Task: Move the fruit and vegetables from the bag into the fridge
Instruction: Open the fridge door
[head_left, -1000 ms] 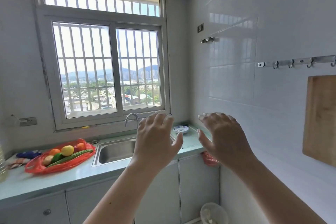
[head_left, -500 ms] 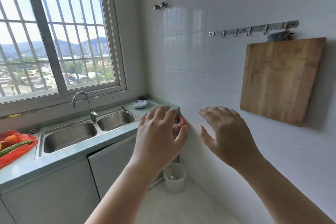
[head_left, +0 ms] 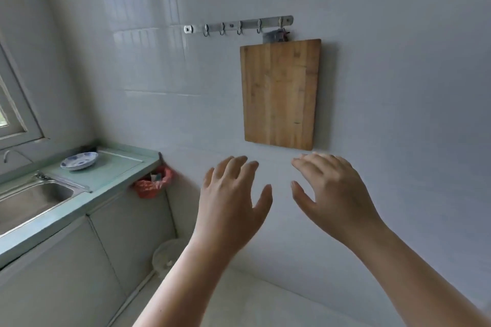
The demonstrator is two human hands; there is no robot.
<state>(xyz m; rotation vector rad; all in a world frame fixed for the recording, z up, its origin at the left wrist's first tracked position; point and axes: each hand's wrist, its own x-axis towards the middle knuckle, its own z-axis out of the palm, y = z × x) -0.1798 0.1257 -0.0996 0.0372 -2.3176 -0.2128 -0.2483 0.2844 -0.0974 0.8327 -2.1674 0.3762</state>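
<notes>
My left hand (head_left: 233,199) and my right hand (head_left: 332,194) are both raised in front of me, palms away, fingers spread, holding nothing. They face a white tiled wall. The bag with the fruit and vegetables is out of view, and no fridge is in view.
A wooden cutting board (head_left: 281,93) hangs under a hook rail (head_left: 239,25) on the wall. At left is a green counter (head_left: 111,175) with a steel sink (head_left: 29,199) and a blue-white dish (head_left: 79,160). A small red bag (head_left: 154,183) hangs at the counter's end; a white bin (head_left: 167,255) stands below.
The view has swung to the right, away from the window. The red bag of fruit and vegetables on the counter has left the view. Both hands stay raised and empty.
</notes>
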